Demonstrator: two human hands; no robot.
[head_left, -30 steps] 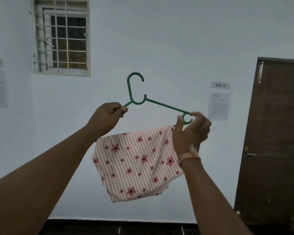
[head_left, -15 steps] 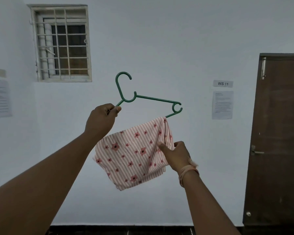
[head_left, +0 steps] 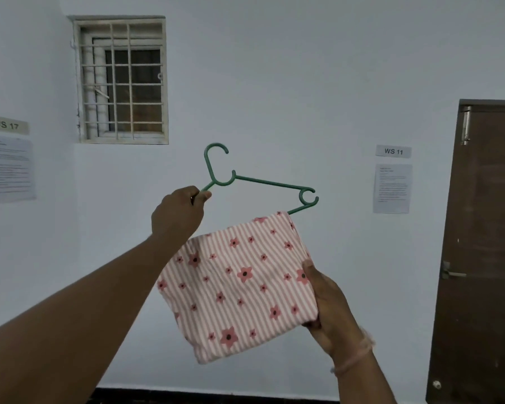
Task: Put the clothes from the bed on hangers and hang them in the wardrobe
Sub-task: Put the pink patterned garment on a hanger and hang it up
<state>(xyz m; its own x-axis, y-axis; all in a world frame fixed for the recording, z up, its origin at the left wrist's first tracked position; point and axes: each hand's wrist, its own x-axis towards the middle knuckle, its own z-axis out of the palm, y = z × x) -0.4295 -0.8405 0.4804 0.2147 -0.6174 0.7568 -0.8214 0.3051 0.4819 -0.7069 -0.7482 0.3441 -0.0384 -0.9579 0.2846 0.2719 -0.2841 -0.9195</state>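
Evidently the cloth is being settled on the hanger, which is raised against the wall so the fabric hangs free and its fall can be checked. It is draped over the lower bar, striped and flowered, well apart from any wardrobe, which is not in sight. With arm outstretched, the left hand pinches the hanger's left end. Lower down, the right hand grips the cloth's right edge, fingers curled behind it.

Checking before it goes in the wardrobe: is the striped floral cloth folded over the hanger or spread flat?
Folded. The cloth drapes doubled over the green hanger's lower bar, right hand holding its lower corner.
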